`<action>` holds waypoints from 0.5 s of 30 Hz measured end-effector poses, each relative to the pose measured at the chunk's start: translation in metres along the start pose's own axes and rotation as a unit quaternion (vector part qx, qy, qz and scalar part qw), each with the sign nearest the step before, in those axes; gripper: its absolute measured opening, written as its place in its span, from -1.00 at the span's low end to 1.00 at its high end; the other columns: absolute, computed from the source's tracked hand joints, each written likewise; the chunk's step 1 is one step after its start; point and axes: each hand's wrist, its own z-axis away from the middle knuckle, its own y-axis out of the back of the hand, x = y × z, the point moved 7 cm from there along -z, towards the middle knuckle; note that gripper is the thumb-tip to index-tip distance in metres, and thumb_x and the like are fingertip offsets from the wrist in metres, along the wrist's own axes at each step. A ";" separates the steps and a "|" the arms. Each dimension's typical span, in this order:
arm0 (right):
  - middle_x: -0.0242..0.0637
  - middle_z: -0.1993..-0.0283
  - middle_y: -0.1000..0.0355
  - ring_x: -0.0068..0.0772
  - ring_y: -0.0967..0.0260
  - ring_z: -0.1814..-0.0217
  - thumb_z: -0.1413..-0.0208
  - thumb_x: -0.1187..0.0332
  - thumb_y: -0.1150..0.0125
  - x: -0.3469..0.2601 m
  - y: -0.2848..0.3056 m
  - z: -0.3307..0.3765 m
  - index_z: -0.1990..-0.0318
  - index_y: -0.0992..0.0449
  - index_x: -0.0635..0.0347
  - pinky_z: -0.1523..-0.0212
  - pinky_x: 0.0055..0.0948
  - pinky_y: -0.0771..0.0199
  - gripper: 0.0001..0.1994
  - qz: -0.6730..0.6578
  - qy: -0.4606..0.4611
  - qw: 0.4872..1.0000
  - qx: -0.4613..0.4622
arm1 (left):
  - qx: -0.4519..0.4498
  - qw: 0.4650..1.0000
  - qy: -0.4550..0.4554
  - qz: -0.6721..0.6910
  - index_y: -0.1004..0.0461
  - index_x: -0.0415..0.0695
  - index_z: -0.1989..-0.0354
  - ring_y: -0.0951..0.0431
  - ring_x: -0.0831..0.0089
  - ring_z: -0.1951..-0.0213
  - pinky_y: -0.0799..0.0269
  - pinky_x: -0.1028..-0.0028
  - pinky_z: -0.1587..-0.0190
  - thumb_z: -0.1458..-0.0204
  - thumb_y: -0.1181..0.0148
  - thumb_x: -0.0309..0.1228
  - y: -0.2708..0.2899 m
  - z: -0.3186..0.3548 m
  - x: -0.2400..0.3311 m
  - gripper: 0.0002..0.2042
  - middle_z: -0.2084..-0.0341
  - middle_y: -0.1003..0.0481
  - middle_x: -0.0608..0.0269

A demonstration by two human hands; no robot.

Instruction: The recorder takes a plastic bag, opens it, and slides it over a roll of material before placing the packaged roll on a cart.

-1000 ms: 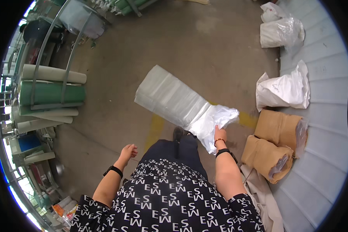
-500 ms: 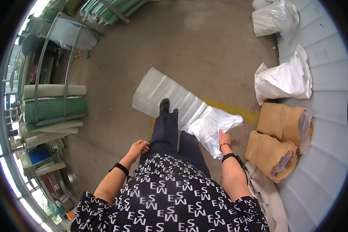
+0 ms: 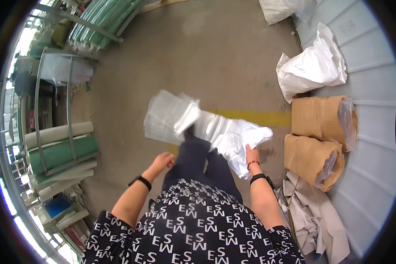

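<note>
Across the yellow floor stripe (image 3: 255, 117): clear plastic sheeting (image 3: 209, 126), a long layered length, gathered and crumpled at its near end, flatter and fanned at the far end. It hides part of the stripe from view; whether any of it touches the ground, cannot tell.

Right hand (image 3: 252, 155), on the near side of the stripe: closed around the gathered end, thumb uppermost, the rest of the fingers hidden. Left hand (image 3: 164, 161), nearer than the stripe and beyond its left part: nothing seen in it, fingers seemingly curled; blurred, so how far closed I cannot tell. It is apart from the sheeting.

Dark trouser leg (image 3: 193, 147) reaches up to the sheeting, foot mostly hidden there. Step in hand, by my reading: one-handed carrying or dragging, on foot. Next move seems to call for a firm hold on the bunched end and slack swung clear of the foot; a snag looks possible.

Surroundings: two brown-wrapped bundles (image 3: 317, 116) at the right end of the stripe; white sack (image 3: 310, 66) beyond that end; green roll (image 3: 61, 154) well left of the stripe, on a rack.
</note>
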 end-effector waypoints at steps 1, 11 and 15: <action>0.26 0.19 -0.45 0.27 -0.41 0.10 -0.09 -0.10 0.01 0.000 0.004 -0.004 0.19 -0.54 0.45 0.03 -0.07 -0.38 -0.39 -0.034 0.006 0.999 -0.001 | 0.012 1.000 0.001 -0.010 -0.48 -0.21 0.24 -0.44 0.58 0.45 -0.39 0.56 0.33 -0.17 0.02 -0.30 0.004 -0.006 0.008 -0.76 0.52 -0.48 0.30; 0.30 0.22 -0.45 0.25 -0.41 0.08 -0.05 -0.04 -0.08 0.005 -0.017 -0.024 0.27 -0.51 0.54 0.07 -0.10 -0.35 -0.41 -0.129 -0.039 0.991 -0.019 | 0.027 1.000 -0.007 -0.005 -0.48 -0.19 0.20 -0.43 0.60 0.43 -0.37 0.59 0.32 -0.19 0.02 -0.28 0.012 0.048 0.001 -0.76 0.48 -0.47 0.33; 0.33 0.22 -0.45 0.21 -0.43 0.09 -0.03 -0.05 -0.13 0.002 -0.025 -0.029 0.26 -0.50 0.57 0.06 -0.14 -0.36 -0.38 -0.145 -0.013 0.989 -0.032 | 0.078 0.994 0.064 0.032 -0.47 -0.22 0.20 -0.44 0.57 0.45 -0.40 0.56 0.36 -0.20 0.03 -0.30 0.030 0.060 -0.052 -0.76 0.50 -0.47 0.31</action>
